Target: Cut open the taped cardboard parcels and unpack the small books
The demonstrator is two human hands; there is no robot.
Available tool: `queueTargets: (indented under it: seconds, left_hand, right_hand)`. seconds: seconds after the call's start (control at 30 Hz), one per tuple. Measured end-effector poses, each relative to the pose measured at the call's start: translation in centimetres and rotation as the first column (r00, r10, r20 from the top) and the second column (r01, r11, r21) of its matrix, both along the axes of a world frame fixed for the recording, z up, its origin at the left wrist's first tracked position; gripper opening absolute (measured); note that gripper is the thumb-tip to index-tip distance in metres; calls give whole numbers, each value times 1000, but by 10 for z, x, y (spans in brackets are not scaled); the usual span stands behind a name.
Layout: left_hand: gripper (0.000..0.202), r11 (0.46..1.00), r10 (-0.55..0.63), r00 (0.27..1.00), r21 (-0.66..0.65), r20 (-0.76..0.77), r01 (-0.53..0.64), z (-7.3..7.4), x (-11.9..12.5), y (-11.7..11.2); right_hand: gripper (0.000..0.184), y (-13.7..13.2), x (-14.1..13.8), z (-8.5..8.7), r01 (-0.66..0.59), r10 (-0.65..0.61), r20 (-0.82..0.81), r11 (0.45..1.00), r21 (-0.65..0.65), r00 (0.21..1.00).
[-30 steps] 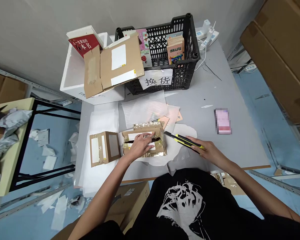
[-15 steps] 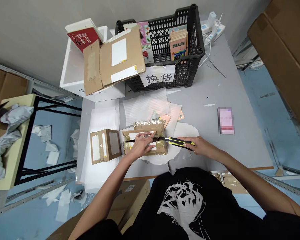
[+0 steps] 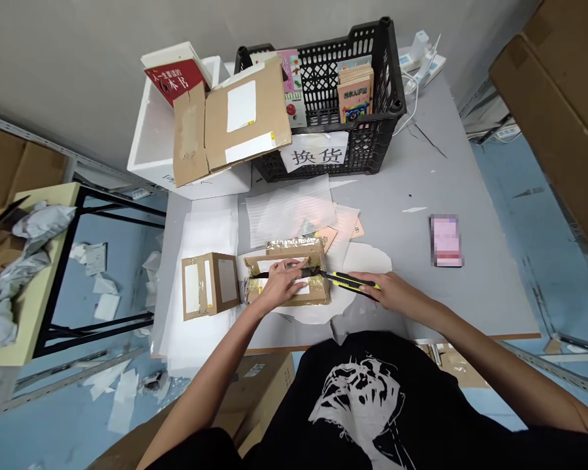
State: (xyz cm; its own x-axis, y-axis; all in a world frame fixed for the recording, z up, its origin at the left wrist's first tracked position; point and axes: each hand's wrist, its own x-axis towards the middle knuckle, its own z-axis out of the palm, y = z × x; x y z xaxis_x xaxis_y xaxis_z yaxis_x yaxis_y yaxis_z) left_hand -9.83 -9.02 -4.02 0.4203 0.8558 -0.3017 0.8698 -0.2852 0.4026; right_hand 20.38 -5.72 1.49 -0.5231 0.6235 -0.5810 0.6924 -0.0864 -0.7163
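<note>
A small cardboard box point(image 3: 304, 297) with shiny tape and a white label lies in front of me, its top split along a dark gap. My left hand point(image 3: 283, 285) rests over that gap with fingers spread, touching the flaps on both sides. In my right hand point(image 3: 389, 292) is a yellow and black utility knife point(image 3: 350, 282). Its tip reaches the right end of the gap. Under the box is a piece of white paper point(image 3: 372, 256). Just left of it stands another small cardboard box point(image 3: 226, 282) with white labels.
Behind are a black plastic crate point(image 3: 382, 140) with books, and a white foam box point(image 3: 144, 143) with a red book point(image 3: 176, 78) and an opened carton point(image 3: 215, 124). Foam sheets point(image 3: 289, 209) partly cover orange booklets. A phone point(image 3: 445, 240) lies right on the grey table point(image 3: 490, 287).
The gap in the box's top has widened, its flaps standing further apart. The knife has stayed near the right end. The whole view has shifted slightly.
</note>
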Motion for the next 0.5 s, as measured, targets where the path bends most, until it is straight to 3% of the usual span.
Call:
queueTargets:
  seconds: [0.5]
  left_hand:
    - [31,997,71,997,-5,17,-71,-3,3,4]
  right_hand:
    - [47,-27,2,7,175,-177,16,949,-264,984]
